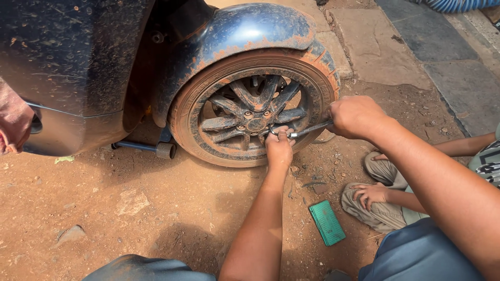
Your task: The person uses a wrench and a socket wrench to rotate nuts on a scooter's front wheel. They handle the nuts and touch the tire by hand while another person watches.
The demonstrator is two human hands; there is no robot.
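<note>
Left of the wheel (253, 106), a part of some other hand (13, 125) shows at the edge, near the dark muddy car body (73, 57), and a jack (151, 148) stands under the car, just beside the wheel. The wheel itself is on the car, covered with red dust, and its lower edge seems to rest on the dirt ground (130, 208). At the hub of the wheel, the left hand (279, 145) is closed around the bent end of a metal wrench (304, 130), pressing it onto a nut. Right of the wheel, the right hand (357, 117) is closed tight on the long handle. I judge the step is turning a wheel nut; the next move needs a firm, steady pull while the socket stays seated. Further right of the wheel, a green flat case (326, 222) lies on the ground, and another person's hand (369, 193) rests on a knee.
</note>
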